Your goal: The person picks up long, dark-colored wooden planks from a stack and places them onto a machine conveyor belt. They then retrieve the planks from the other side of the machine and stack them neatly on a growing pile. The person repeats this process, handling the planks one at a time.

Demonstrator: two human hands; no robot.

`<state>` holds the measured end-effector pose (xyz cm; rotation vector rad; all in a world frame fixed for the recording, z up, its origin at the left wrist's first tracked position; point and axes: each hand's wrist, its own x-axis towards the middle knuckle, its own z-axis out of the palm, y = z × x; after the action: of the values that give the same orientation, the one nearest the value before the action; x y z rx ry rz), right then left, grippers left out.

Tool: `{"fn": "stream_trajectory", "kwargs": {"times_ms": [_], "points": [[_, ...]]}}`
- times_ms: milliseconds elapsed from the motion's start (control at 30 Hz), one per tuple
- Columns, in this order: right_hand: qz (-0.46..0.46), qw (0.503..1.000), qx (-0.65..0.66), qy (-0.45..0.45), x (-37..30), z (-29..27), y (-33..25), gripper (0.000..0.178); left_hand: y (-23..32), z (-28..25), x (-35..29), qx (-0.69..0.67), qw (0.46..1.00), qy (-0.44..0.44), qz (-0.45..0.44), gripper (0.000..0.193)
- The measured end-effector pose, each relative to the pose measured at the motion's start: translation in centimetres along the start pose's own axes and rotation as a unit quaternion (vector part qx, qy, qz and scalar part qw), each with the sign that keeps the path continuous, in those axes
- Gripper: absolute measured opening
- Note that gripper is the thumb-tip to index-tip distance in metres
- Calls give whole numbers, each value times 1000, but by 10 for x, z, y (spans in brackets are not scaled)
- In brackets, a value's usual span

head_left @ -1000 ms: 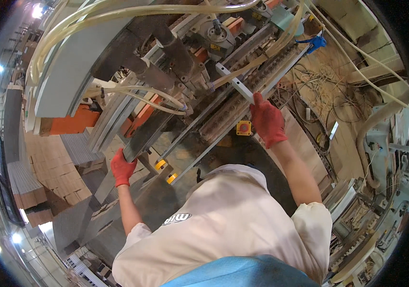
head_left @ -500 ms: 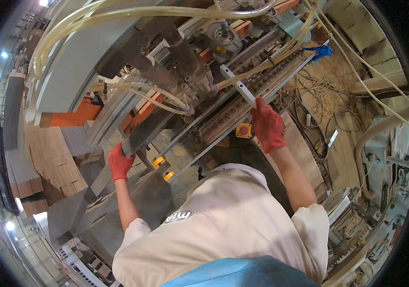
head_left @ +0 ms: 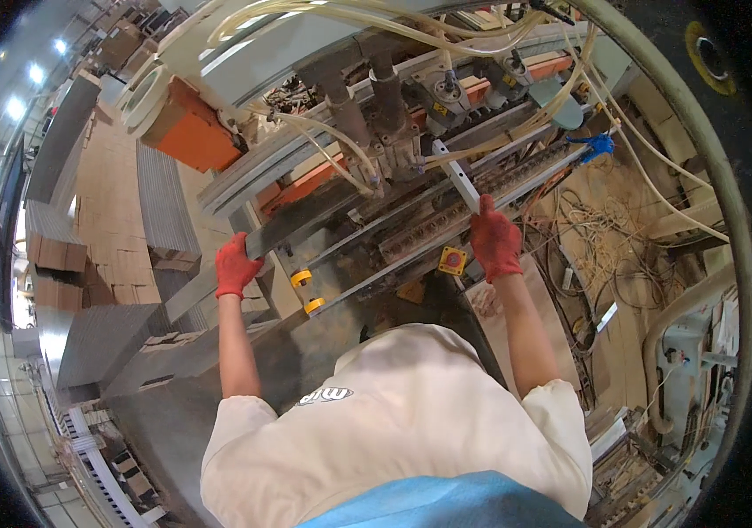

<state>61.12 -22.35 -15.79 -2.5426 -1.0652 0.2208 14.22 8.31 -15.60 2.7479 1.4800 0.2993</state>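
Note:
My left hand (head_left: pixel 237 266), in a red glove, is closed on the near end of a long dark grey board (head_left: pixel 305 216) that lies across the machine. My right hand (head_left: pixel 494 239), also red-gloved, is closed at the near end of a light grey metal bar (head_left: pixel 458 178) with holes in it, the thumb pointing along the bar. Between the hands run the machine's metal rails (head_left: pixel 376 283), tipped with yellow end caps (head_left: pixel 312 306). A yellow box with a red button (head_left: pixel 452 260) sits just left of my right hand.
Clear hoses (head_left: pixel 341 13) loop over the machine's motors. Stacks of grey-faced boards (head_left: pixel 112 194) stand at the left, beside an orange block (head_left: pixel 191 132). Tangled cables (head_left: pixel 600 229) lie in sawdust at the right. A blue rag (head_left: pixel 591 148) is tied to the far rail end.
My view has shifted, so the machine sits further right and more of the board stacks show. Both hands keep their places on the dark board and the metal bar.

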Motion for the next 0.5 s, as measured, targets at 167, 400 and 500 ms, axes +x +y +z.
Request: {"fn": "stream_trajectory", "kwargs": {"times_ms": [167,400,500], "points": [[-28,999,-21,20,1,1,3,42,3,3,-6,48,999,21,-11,58],[-55,995,-39,70,-12,6,13,42,-3,8,-11,30,999,31,-18,62],[-54,997,-37,41,-16,-4,7,37,0,5,-10,32,999,26,-20,62]]}}
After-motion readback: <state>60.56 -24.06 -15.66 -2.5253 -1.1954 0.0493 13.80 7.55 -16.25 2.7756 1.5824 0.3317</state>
